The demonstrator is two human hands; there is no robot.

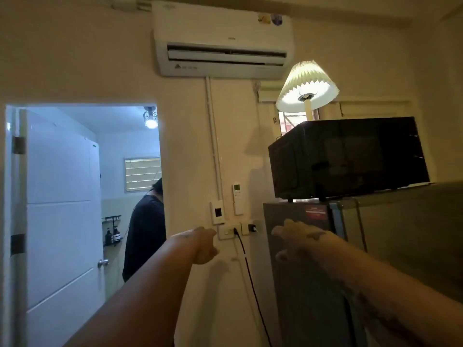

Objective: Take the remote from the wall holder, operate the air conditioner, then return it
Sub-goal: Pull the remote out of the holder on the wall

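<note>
Seen from the head camera, both bare arms stretch forward toward the cream wall. The left hand (204, 245) is curled into a loose fist with nothing in it, hanging just below and left of a wall socket (229, 231) with a black cable (246, 264) plugged in and trailing down. The right hand (297, 240) is spread open and empty, fingers pointing left, in front of the grey fridge (300, 284); whether it touches the fridge I cannot tell. The white remote (238, 197) sits upright in its holder on the wall, above the socket and between the white pipe trunking (215, 146) and the fridge, clear of both hands. Just left of it, lower down, is a small wall switch box (218, 212). High on the wall hangs the air conditioner (223, 38), its front flap showing a dark slot. A black microwave (348, 156) rests on top of the fridge, and behind it stands a lit lamp (307, 82) with a pleated shade. To the left an open white door (60, 209) leads into a bluish-lit room, where a person in dark clothing (146, 229) stands partly hidden by the doorway edge.
</note>
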